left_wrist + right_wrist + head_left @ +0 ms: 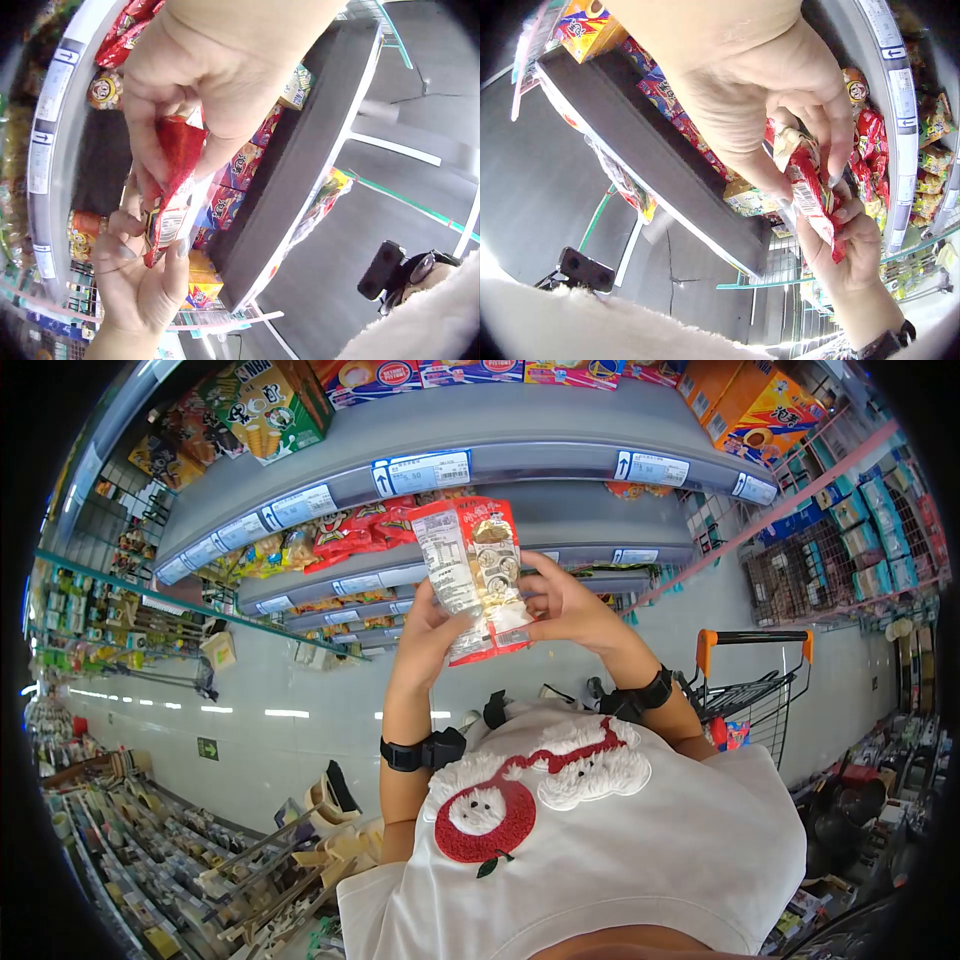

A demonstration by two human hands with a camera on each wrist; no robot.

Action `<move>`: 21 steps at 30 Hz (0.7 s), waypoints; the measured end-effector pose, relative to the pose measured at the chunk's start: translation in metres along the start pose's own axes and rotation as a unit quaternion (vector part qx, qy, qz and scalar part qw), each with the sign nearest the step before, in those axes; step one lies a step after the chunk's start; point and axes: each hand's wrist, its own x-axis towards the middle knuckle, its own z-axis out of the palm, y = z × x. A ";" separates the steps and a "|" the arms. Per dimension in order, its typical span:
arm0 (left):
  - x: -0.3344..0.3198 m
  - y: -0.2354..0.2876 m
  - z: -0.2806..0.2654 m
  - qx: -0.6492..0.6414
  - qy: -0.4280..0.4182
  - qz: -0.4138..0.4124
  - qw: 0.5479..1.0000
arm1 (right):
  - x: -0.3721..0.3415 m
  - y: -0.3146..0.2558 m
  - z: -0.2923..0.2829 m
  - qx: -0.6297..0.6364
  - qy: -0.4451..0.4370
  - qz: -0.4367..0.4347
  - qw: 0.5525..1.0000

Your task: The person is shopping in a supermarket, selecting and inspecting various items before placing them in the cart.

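Snack packet: the red-and-white snack packet [480,585] is up in the air between the person's hands, in front of the shelving, which I take as 12 o'clock; its printed panel of text and little food pictures faces the person, a barcode near the lower edge.
Left hand: at the packet's 7 o'clock, the left hand [424,638] grips it, thumb across the printed face and the other fingers behind.
Right hand: at 4 o'clock, the right hand [572,612] pinches the lower corner with its thumb, fingers curled at the side edge.
Shelf: the grey shelf [560,425] runs across 12 o'clock, a blue-and-white price label [420,472] on its lip at 11.
Boxes: a green box [285,425] stands at 10 o'clock, an orange box [765,435] at 2.
Red packets: a row of red packets [362,535] lies on a lower shelf, between 9 and 10 o'clock.
Cart: the shopping cart [755,638], black bar with orange ends, waits on the floor past 3 o'clock.
Clothing: a white T-shirt [640,850] with fluffy patches at 5 o'clock; a black strap [420,750] rings the left forearm, around 7.
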 end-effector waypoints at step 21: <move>0.001 0.006 0.013 0.061 -0.031 0.032 0.997 | -0.008 -0.008 0.002 -0.091 0.038 0.001 0.995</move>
